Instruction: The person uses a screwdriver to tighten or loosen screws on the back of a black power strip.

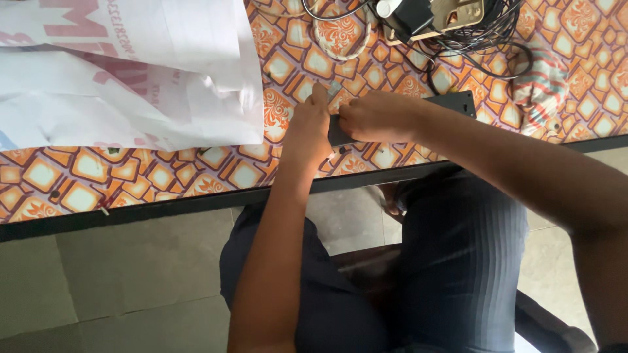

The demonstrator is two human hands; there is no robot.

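Dark, flat and stiff-looking, the thin panel [451, 104] is lying on the orange-patterned table [163, 176], the left hand [307, 127] pressing its near end flat while the right hand [373, 117] is pinching its edge, probably the safest hold.

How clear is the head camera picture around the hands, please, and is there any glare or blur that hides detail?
In the head view, daylight is even, with no hard shadows; the white plastic sheet at the upper left is bright and slightly washed out. The left hand and right hand are soft, so the dark flat device under them lacks fine detail. The patterned tablecloth reads clearly.
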